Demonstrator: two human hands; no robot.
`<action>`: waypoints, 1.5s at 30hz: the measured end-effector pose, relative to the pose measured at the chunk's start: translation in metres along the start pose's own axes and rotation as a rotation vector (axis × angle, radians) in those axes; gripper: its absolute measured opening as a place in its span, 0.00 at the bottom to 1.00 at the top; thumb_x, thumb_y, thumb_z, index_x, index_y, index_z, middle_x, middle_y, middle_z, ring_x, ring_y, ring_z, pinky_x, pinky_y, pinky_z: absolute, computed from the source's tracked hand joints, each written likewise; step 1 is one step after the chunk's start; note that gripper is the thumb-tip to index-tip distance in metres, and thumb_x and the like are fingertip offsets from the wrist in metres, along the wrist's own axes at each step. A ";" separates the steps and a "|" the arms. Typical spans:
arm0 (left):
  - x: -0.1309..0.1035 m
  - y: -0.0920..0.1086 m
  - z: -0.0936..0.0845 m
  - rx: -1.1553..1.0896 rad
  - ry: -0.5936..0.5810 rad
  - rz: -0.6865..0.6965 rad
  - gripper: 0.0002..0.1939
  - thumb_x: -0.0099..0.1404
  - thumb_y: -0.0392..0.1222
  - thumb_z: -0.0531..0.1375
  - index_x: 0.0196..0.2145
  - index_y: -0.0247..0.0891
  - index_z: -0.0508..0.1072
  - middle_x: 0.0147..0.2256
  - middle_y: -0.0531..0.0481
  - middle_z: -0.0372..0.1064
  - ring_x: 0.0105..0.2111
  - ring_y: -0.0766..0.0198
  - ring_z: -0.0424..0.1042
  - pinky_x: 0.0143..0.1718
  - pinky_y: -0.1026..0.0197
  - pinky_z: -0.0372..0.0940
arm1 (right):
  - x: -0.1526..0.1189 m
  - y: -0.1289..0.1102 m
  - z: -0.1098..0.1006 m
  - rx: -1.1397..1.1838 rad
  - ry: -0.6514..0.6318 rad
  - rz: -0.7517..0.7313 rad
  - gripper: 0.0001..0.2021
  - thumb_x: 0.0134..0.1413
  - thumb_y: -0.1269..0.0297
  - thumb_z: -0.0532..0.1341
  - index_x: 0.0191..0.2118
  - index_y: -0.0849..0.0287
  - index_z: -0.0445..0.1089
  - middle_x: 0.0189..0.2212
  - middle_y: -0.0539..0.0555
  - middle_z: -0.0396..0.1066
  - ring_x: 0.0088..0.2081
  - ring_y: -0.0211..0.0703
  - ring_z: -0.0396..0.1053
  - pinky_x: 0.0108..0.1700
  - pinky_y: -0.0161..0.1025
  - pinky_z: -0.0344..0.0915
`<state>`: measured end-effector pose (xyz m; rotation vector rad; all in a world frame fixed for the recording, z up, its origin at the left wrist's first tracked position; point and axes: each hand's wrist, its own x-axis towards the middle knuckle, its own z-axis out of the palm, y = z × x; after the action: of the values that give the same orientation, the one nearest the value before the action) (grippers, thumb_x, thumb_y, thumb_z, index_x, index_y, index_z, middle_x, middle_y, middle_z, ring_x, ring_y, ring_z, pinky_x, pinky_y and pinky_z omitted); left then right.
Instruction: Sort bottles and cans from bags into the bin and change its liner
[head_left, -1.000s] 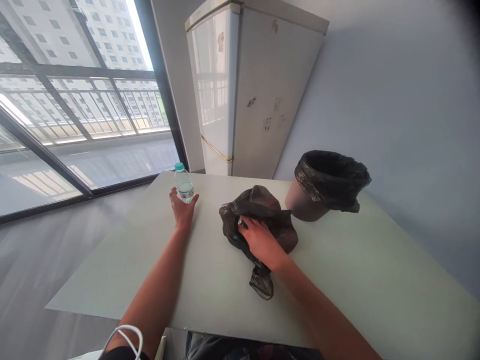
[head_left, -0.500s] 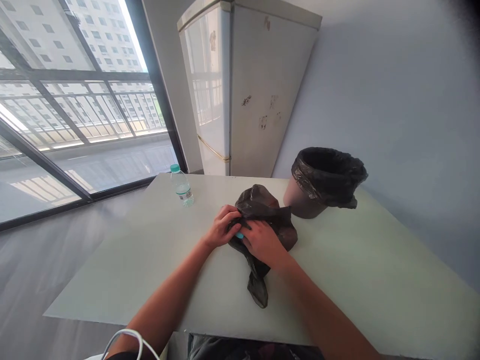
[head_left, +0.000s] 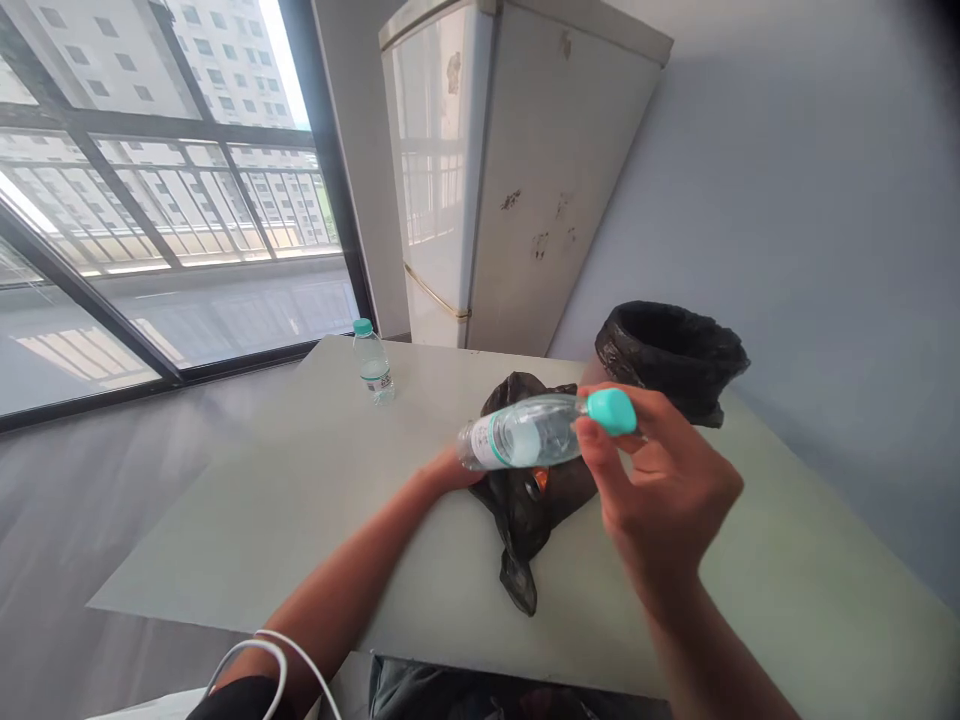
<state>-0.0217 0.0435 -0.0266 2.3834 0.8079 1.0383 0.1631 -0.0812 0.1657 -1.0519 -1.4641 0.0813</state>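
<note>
My right hand (head_left: 664,490) pinches a clear plastic bottle (head_left: 551,425) by its turquoise cap and neck. The bottle lies nearly level in the air, base to the left, above a black plastic bag (head_left: 525,525) on the table. Something orange shows through the bag's opening. My left hand (head_left: 448,470) is at the bag's left side, its fingers hidden behind the bottle's base. Another clear bottle (head_left: 374,368) with a turquoise cap stands upright at the table's far left.
A bin (head_left: 592,373) lined with a black bag (head_left: 679,345) stands on the pale table (head_left: 300,500) at the back right. Beyond the table is a white refrigerator (head_left: 555,180) with worn patches. A white cable (head_left: 281,660) crosses near my left forearm.
My right hand has risen from the black bag and moved right, bringing the capped bottle out of it. My left hand stays beside the bag. The view has shifted slightly.
</note>
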 end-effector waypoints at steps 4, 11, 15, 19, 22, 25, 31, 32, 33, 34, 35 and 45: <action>-0.001 0.004 0.005 0.033 -0.120 0.135 0.18 0.75 0.45 0.55 0.58 0.42 0.74 0.54 0.39 0.75 0.55 0.48 0.75 0.60 0.44 0.70 | 0.021 0.010 0.064 0.000 -0.124 -0.003 0.11 0.64 0.57 0.66 0.47 0.56 0.75 0.42 0.54 0.76 0.42 0.44 0.74 0.43 0.41 0.78; -0.001 0.001 -0.004 0.069 -0.118 0.231 0.16 0.76 0.44 0.54 0.55 0.39 0.75 0.52 0.37 0.77 0.57 0.48 0.74 0.64 0.43 0.66 | 0.037 0.074 0.185 -0.204 -0.411 0.113 0.10 0.64 0.57 0.65 0.42 0.58 0.74 0.39 0.56 0.77 0.43 0.48 0.73 0.48 0.42 0.68; -0.001 0.000 -0.004 0.082 -0.120 0.234 0.15 0.76 0.43 0.54 0.55 0.38 0.74 0.53 0.37 0.76 0.57 0.48 0.74 0.63 0.45 0.66 | 0.042 0.092 0.204 -0.217 -0.425 0.206 0.11 0.64 0.55 0.64 0.42 0.57 0.71 0.40 0.55 0.77 0.45 0.49 0.73 0.50 0.43 0.66; 0.000 0.001 -0.003 0.106 -0.142 0.219 0.15 0.77 0.44 0.54 0.55 0.38 0.74 0.53 0.37 0.75 0.57 0.48 0.73 0.62 0.45 0.66 | 0.039 0.104 0.207 -0.119 -0.531 0.301 0.20 0.53 0.55 0.72 0.48 0.54 0.69 0.48 0.53 0.77 0.47 0.49 0.73 0.52 0.44 0.67; -0.001 -0.001 -0.001 0.118 -0.148 0.209 0.16 0.78 0.45 0.52 0.55 0.38 0.74 0.53 0.38 0.76 0.56 0.50 0.73 0.63 0.45 0.65 | 0.030 0.114 0.211 -0.092 -0.639 0.385 0.26 0.46 0.60 0.75 0.51 0.52 0.68 0.49 0.52 0.77 0.49 0.48 0.74 0.53 0.44 0.68; -0.003 -0.006 0.002 0.108 -0.171 0.208 0.16 0.77 0.45 0.52 0.55 0.38 0.73 0.53 0.38 0.75 0.55 0.50 0.74 0.61 0.47 0.67 | 0.016 0.116 0.221 -0.073 -0.733 0.432 0.25 0.43 0.62 0.75 0.48 0.54 0.70 0.47 0.53 0.78 0.47 0.48 0.76 0.51 0.44 0.71; 0.002 -0.008 0.007 0.219 -0.254 0.142 0.14 0.76 0.45 0.55 0.54 0.39 0.72 0.46 0.41 0.72 0.48 0.52 0.71 0.53 0.49 0.68 | -0.039 0.066 0.253 0.087 -1.002 0.371 0.32 0.36 0.57 0.77 0.52 0.50 0.74 0.49 0.47 0.78 0.49 0.43 0.77 0.50 0.36 0.71; 0.004 -0.006 0.006 0.233 -0.261 0.158 0.14 0.77 0.45 0.54 0.53 0.38 0.72 0.45 0.41 0.72 0.47 0.53 0.71 0.52 0.50 0.67 | -0.049 0.054 0.259 0.096 -1.047 0.370 0.34 0.34 0.56 0.77 0.53 0.49 0.74 0.47 0.48 0.79 0.47 0.44 0.77 0.48 0.36 0.72; 0.005 -0.004 0.004 0.240 -0.261 0.179 0.14 0.78 0.45 0.53 0.53 0.37 0.72 0.45 0.41 0.72 0.47 0.53 0.71 0.52 0.51 0.67 | -0.060 0.042 0.266 0.100 -1.089 0.371 0.36 0.32 0.55 0.78 0.54 0.49 0.74 0.44 0.48 0.79 0.46 0.45 0.78 0.46 0.37 0.73; 0.005 -0.001 0.002 0.243 -0.255 0.197 0.14 0.78 0.44 0.52 0.53 0.37 0.72 0.45 0.40 0.72 0.46 0.54 0.71 0.51 0.52 0.66 | -0.069 0.031 0.271 0.100 -1.124 0.371 0.38 0.30 0.55 0.78 0.54 0.49 0.75 0.42 0.48 0.79 0.44 0.47 0.78 0.45 0.38 0.73; 0.005 0.002 0.000 0.244 -0.244 0.208 0.14 0.78 0.44 0.52 0.54 0.36 0.71 0.45 0.40 0.72 0.46 0.54 0.70 0.51 0.53 0.66 | -0.077 0.021 0.277 0.100 -1.152 0.369 0.38 0.28 0.55 0.78 0.53 0.49 0.75 0.41 0.48 0.79 0.44 0.48 0.78 0.43 0.38 0.73; 0.004 0.011 -0.007 0.260 -0.207 0.211 0.13 0.79 0.43 0.51 0.54 0.37 0.70 0.45 0.41 0.71 0.45 0.55 0.70 0.49 0.53 0.65 | -0.108 0.002 0.293 0.030 -1.232 0.306 0.29 0.33 0.54 0.76 0.46 0.48 0.73 0.40 0.47 0.80 0.42 0.48 0.78 0.35 0.35 0.68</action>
<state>-0.0209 0.0383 -0.0140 2.7905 0.6613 0.7816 -0.0967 0.0059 0.0155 -1.2467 -2.3289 1.1278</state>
